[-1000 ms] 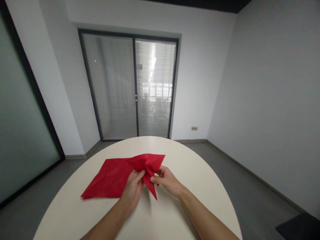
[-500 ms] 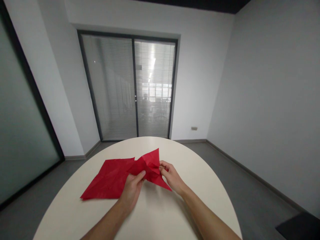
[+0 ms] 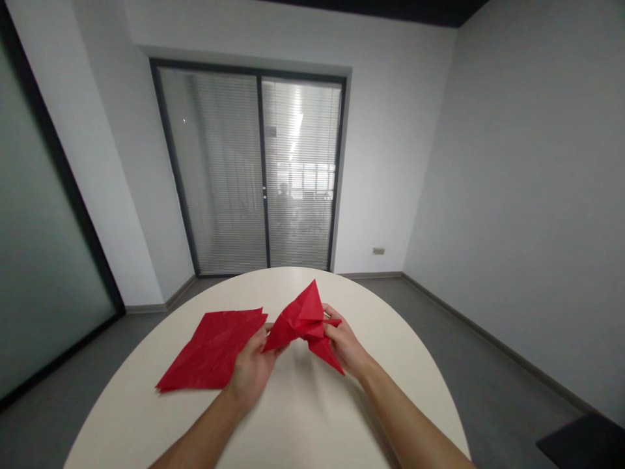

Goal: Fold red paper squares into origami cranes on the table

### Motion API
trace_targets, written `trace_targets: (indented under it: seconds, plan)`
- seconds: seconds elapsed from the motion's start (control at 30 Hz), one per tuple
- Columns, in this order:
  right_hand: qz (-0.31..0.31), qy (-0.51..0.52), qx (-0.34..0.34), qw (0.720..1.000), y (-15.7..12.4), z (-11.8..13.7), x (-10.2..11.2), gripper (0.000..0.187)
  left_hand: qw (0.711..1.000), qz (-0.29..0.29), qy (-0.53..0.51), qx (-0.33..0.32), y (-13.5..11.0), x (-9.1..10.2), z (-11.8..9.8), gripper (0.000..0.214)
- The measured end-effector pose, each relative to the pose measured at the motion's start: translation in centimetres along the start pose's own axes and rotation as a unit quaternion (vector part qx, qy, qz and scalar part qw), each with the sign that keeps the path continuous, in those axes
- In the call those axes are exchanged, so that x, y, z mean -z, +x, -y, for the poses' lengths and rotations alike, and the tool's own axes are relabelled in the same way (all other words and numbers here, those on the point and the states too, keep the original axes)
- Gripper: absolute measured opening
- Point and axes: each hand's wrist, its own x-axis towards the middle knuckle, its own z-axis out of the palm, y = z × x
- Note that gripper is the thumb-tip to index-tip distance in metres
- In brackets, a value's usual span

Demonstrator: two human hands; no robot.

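A creased, partly folded sheet of red paper (image 3: 297, 319) is held above the table, one peak pointing up and a corner hanging at the lower right. At its left corner is my left hand (image 3: 252, 370), closed around the edge, its fingertips partly hidden by the paper. My right hand (image 3: 347, 345) pinches the gathered right side between thumb and fingers, and a small red point sticks out past them. Flat red paper (image 3: 209, 352), seemingly more than one sheet, lies to the left, partly behind my left hand.
The round cream table (image 3: 312, 430) carries the paper. Beyond it are a glass partition with blinds (image 3: 215, 176) and a white wall with a socket (image 3: 378, 251). A dark flat object (image 3: 586, 443) shows at the lower right.
My left hand has shifted slightly left, its thumb moving from the paper's middle to its left corner. The held paper has turned and bunched up more, with my right hand gripping its right side.
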Motion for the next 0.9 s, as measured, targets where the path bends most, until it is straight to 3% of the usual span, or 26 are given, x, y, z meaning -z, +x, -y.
trace_targets:
  seconds: [0.07,0.13,0.27,0.37,0.57,0.7,0.8,0.9]
  plan:
    - [0.019,-0.043,0.000,0.999,0.0,0.1,0.6,0.033,0.999,0.020,0.039,0.003,0.2,0.2,-1.0,0.041]
    - [0.050,-0.124,-0.002,0.991,0.1,-0.2,1.3,0.034,0.987,0.036,0.154,-0.008,0.3,0.2,-1.8,0.042]
    - [0.075,-0.276,0.003,0.958,0.1,-1.4,2.1,0.042,0.934,0.032,0.354,-0.024,0.3,-0.4,-1.7,0.031]
    - [0.070,-0.294,-0.009,0.953,0.0,-1.8,1.8,0.037,0.900,0.019,0.430,-0.063,0.2,-0.8,-1.1,0.015]
    - [0.030,-0.122,-0.011,0.992,0.5,-1.4,0.9,0.034,0.921,0.002,0.372,-0.114,-0.2,-1.2,-1.5,0.013]
    - [0.037,-0.107,-0.018,0.993,0.5,-1.5,0.8,0.034,0.934,0.003,0.335,-0.125,-0.4,-1.5,-1.8,0.014]
    - [0.057,-0.146,-0.005,0.988,0.3,-1.4,0.8,0.034,0.941,0.045,0.327,-0.067,-0.4,-1.4,-2.3,0.019]
    - [0.066,-0.228,0.045,0.970,0.1,-1.1,0.9,0.030,0.951,0.082,0.298,0.031,-0.4,-1.1,-2.8,0.033]
